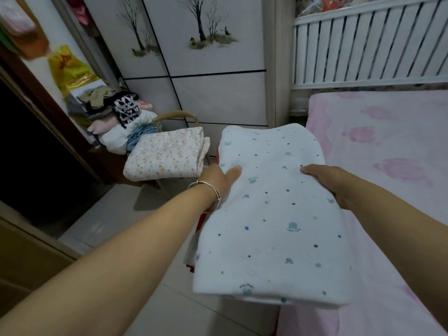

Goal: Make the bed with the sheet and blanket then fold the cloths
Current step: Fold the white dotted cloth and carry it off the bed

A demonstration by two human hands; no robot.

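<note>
Beyond the left hand (219, 180), a folded floral quilt (167, 155) lies on a wooden chair (178, 115). Both hands grip a folded white cloth with blue dots (271, 214), thumbs on top, left hand (219, 180) and right hand (332, 183) at opposite edges. Right of them lies the bed's pink patterned sheet (388, 146).

Both bare forearms are extended forward from the lower edge of view. The left hand (219, 177) is held at the left edge of a folded blanket (271, 214), thumb laid flat on top, fingers hidden beneath. A bracelet (208, 187) is worn on the left wrist. The right hand (332, 181) is curled over the right edge.
</note>
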